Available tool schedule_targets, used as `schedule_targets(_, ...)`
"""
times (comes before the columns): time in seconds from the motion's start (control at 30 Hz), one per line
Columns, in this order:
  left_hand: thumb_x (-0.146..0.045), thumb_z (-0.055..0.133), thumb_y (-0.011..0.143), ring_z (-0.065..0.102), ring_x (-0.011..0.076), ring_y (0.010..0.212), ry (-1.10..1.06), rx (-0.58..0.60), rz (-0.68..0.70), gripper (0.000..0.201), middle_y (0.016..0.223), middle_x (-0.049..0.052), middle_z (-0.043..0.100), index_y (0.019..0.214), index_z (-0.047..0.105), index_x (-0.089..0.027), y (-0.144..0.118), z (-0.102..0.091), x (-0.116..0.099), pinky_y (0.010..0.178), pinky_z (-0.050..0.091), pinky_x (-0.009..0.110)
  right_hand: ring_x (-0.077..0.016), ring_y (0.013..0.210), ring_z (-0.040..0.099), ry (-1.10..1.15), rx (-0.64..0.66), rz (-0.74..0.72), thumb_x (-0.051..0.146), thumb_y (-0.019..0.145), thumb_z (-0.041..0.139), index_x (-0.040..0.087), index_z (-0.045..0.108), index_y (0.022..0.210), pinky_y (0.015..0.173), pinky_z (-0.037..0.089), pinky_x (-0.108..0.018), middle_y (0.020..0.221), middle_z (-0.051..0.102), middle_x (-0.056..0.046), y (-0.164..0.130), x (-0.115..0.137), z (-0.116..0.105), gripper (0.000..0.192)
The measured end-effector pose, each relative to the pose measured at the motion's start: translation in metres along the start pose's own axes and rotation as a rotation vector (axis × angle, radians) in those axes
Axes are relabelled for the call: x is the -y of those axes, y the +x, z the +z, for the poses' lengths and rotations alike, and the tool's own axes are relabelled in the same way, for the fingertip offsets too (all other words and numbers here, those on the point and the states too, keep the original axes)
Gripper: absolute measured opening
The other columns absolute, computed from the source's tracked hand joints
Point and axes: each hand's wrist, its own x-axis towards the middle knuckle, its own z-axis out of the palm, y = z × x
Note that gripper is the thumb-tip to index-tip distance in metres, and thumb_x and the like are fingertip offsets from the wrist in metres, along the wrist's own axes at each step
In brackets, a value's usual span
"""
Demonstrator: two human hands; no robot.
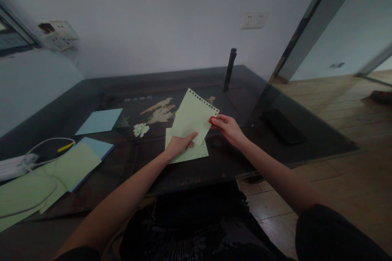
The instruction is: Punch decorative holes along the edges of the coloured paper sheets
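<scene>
My left hand [181, 145] is closed on the lower part of a pale green sheet of paper [192, 116], thumb on top. A row of small dark punched holes runs along the sheet's upper edge. At that edge's right corner, my right hand [227, 129] grips a small red paper punch [212, 120], mostly hidden by the fingers. Beneath the raised sheet, a second green sheet [186, 155] lies on the dark table, with small holes near its right edge. To the left is a heap of tiny paper bits [141, 130].
Blue paper [100, 121] and more green sheets [73, 163] lie at the left, near a white power strip [16, 166] and its cable. A black upright object [229, 69] stands at the back. A dark phone-like slab [283, 127] rests at the right by the table's edge.
</scene>
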Motion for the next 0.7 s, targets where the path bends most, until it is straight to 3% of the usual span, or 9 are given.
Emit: schedule_targets(0.7,-0.046,0.052,0.078,0.048,0.0143,0.049,-0.022,-0.014,-0.003,0.047,0.044,0.002,0.053,0.039,0.046,-0.021,-0.0013,0.0002,-0.0028,0.072,0.042,0.029,-0.0138,0.075,0.061,-0.02,-0.002,-0.013,0.036,0.06,0.08,0.019,0.065,0.072,0.075,0.05,-0.031,0.083,0.068,-0.002,-0.002,0.0012,0.001,0.026)
